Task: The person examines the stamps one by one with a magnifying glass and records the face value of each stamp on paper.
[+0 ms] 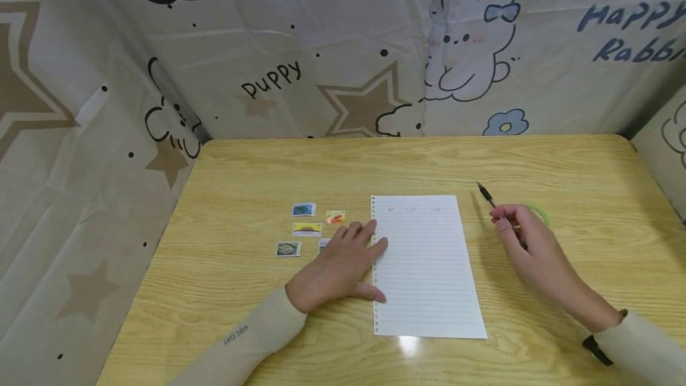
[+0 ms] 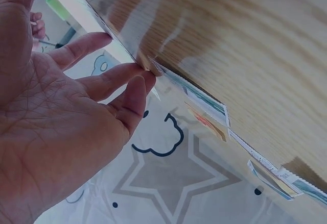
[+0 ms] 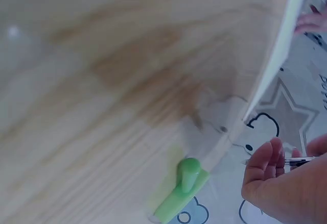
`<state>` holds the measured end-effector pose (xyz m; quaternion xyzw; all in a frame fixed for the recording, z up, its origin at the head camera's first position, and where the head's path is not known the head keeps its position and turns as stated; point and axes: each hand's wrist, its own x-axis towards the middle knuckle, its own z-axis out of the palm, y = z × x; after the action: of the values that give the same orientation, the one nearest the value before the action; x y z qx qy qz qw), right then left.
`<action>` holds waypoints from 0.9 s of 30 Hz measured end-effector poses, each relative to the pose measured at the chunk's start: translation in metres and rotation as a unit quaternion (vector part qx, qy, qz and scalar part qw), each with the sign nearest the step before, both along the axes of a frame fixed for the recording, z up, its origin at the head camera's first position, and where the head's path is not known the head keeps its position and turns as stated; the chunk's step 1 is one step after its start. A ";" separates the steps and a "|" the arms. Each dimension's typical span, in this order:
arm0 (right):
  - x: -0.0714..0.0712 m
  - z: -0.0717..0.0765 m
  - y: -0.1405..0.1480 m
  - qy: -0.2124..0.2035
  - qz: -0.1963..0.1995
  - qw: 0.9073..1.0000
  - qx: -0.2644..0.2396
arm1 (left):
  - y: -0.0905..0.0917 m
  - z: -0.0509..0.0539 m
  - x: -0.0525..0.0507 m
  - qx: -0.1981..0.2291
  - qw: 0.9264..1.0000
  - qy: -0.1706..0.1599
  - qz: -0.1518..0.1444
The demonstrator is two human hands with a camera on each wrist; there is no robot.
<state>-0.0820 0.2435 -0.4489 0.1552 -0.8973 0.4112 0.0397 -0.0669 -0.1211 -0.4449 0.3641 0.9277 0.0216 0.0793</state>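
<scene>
A sheet of lined paper [image 1: 423, 273] with holes along its left edge lies on the table, with faint writing across its top. My left hand [image 1: 337, 264] rests on that left edge, fingers spread and fairly straight. In the head view, several small postage stamps lie to the left of the paper: a blue one [image 1: 303, 209], a yellow one [image 1: 307, 229], a red-and-yellow one [image 1: 335, 217] and a grey-green one [image 1: 289, 249]; another is partly covered by the left hand. To the right of the paper, my right hand [image 1: 536, 252] pinches a black pen [image 1: 485, 193], its tip off the paper.
Partly hidden behind the right hand is a bright green object [image 3: 176, 198] with a rounded knob; its kind is unclear. The wooden table [image 1: 257, 165] meets a cloth backdrop [image 1: 343, 34] with printed cartoons at its far and left edges.
</scene>
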 end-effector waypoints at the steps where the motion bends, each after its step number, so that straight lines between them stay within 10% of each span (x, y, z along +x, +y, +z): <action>1: 0.001 -0.002 0.001 0.004 0.006 1.000 0.013 | 0.000 0.000 0.000 0.001 1.000 0.000 0.000; 27: 0.014 -0.021 0.007 0.018 0.075 0.982 0.170 | -0.005 0.000 0.000 0.011 1.000 0.005 0.002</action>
<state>-0.0676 0.2508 -0.4701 0.2340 -0.9392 0.2513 -0.0025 -0.0669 -0.1256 -0.4448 0.3635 0.9284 0.0299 0.0710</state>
